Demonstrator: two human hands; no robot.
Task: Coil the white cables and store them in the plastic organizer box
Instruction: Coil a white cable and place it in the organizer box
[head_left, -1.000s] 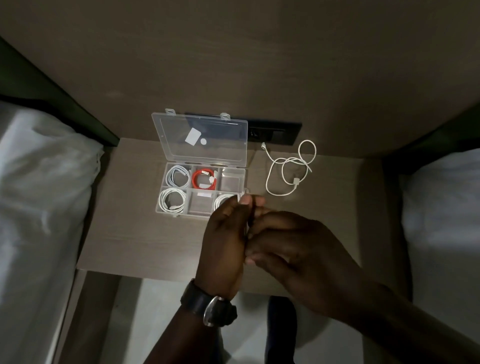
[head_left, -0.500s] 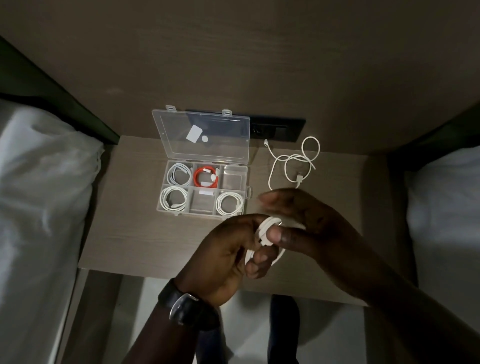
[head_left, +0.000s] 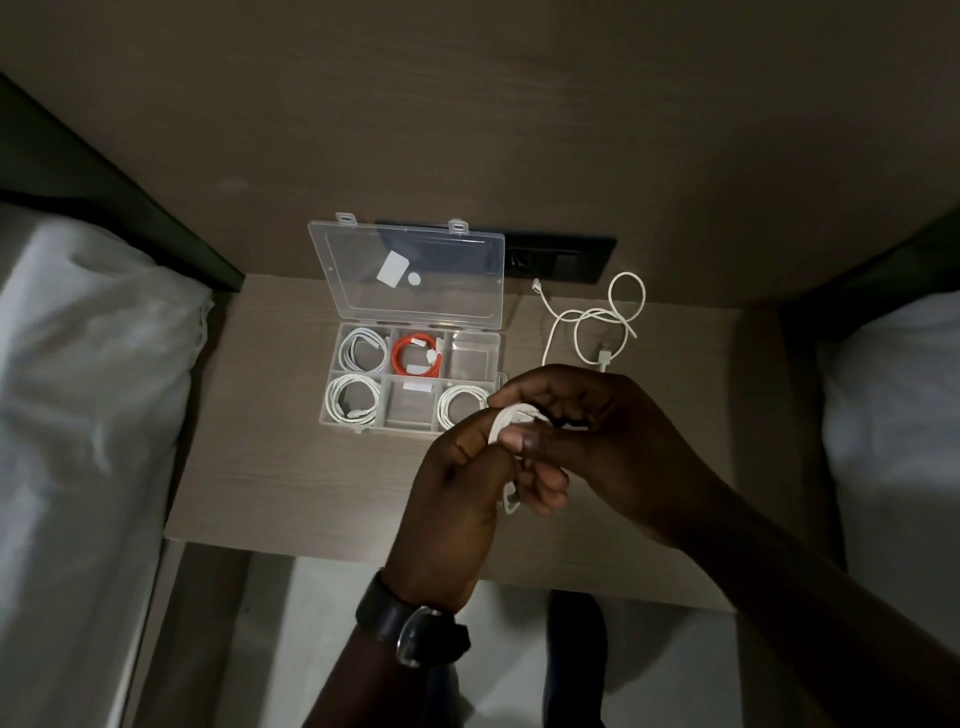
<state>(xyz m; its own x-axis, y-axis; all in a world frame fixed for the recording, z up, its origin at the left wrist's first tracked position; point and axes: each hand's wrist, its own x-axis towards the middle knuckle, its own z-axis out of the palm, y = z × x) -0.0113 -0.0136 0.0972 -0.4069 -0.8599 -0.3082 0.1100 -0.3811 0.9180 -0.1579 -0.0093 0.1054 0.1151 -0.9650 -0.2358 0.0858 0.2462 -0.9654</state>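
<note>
Both hands meet over the front of the nightstand, just right of the clear organizer box (head_left: 413, 428). My left hand (head_left: 457, 488) and my right hand (head_left: 597, 441) pinch a small coiled white cable (head_left: 506, 423) between them; most of the coil is hidden by fingers. The box stands open with its lid (head_left: 415, 280) up. White coils lie in three compartments (head_left: 353, 400) and an orange coil (head_left: 415, 356) in the back middle one. A loose, uncoiled white cable (head_left: 597, 322) lies on the table behind my right hand.
The wooden nightstand (head_left: 291, 467) sits between two white beds, one at the left (head_left: 78, 415) and one at the right (head_left: 893, 415). A black socket panel (head_left: 561, 260) is set in the wall behind the box. A watch is on my left wrist (head_left: 415, 629).
Both hands drew back from the box's front right corner toward me, and the coiled cable came into view between the fingers. The loose cable and box have not moved.
</note>
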